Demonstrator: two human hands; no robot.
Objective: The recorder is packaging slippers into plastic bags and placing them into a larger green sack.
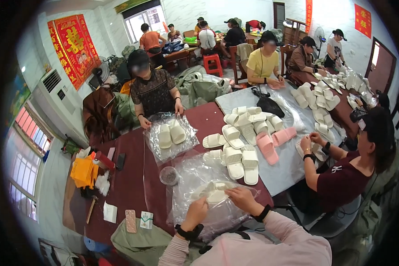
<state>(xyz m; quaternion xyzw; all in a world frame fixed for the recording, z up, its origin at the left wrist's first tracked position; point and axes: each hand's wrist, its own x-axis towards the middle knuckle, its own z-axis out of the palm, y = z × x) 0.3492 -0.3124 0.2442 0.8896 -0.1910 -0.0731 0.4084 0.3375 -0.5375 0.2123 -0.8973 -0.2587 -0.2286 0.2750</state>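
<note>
In front of me a pair of white slippers (217, 195) lies at the mouth of a clear plastic bag (187, 178), partly covered by the film. My left hand (197, 214) pinches the film at the near left of the slippers. Against their right side, my right hand (244, 200) is closed on the bag's edge; its fingertips are partly hidden. Several loose white slippers (250, 165) are heaped just beyond my right hand, with a pair of pink slippers (267, 148) beside them.
Across the dark red table (128, 177), a person packs white slippers (172, 134) in clear film. A round clear tub (168, 176) stands left of my bag. Nearer left lie a phone (131, 221), a hammer (91, 210) and yellow cloth (84, 171). Another person (346, 168) sits at my right.
</note>
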